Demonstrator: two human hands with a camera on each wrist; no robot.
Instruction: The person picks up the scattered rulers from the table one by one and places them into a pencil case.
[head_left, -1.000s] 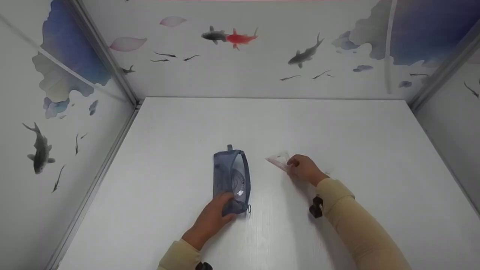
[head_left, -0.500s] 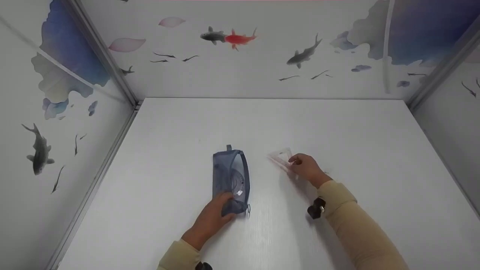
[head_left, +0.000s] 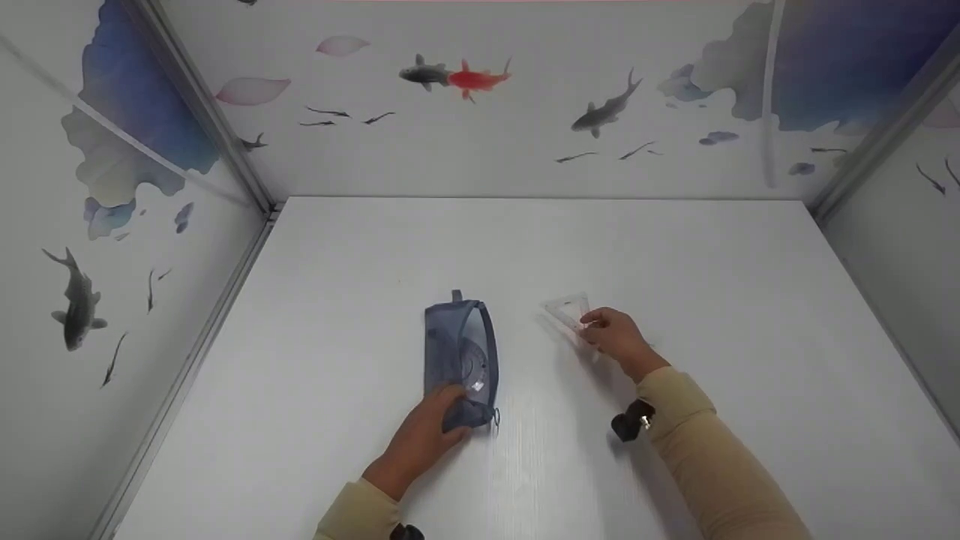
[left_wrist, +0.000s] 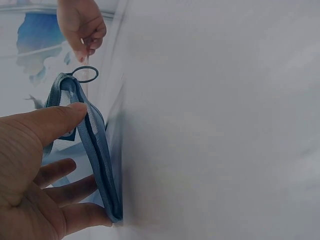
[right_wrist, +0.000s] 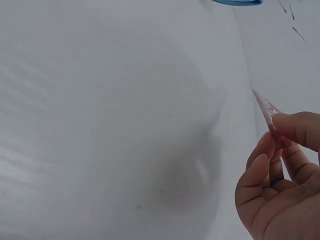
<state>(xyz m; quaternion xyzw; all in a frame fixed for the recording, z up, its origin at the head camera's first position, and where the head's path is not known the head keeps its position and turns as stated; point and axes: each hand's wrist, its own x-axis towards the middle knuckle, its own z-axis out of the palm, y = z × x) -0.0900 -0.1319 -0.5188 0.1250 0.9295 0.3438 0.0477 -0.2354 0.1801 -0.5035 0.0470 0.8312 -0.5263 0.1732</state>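
A blue see-through zip pencil case (head_left: 442, 337) lies on the table with its zipped mouth gaping toward the right. Through the opening shows a clear protractor (head_left: 475, 367) with a curved scale. My left hand (head_left: 416, 442) holds the case at its near end, thumb on the zip edge (left_wrist: 90, 130) and fingers along the other side. To the right of the case, my right hand (head_left: 619, 341) pinches a clear set square (head_left: 559, 304) with pinkish edges between thumb and fingers. In the right wrist view the set square (right_wrist: 265, 107) is tilted, seen nearly edge-on, above the table.
The white table (head_left: 360, 247) meets a back wall (head_left: 525, 165) printed with fish and leaves. Side walls (head_left: 150, 337) stand at left and right. A ring pull (left_wrist: 86, 74) hangs at the near end of the case's zip.
My right hand has shifted slightly to the right, and the set square has tilted up from the table. The left hand and the pencil case stay in place.
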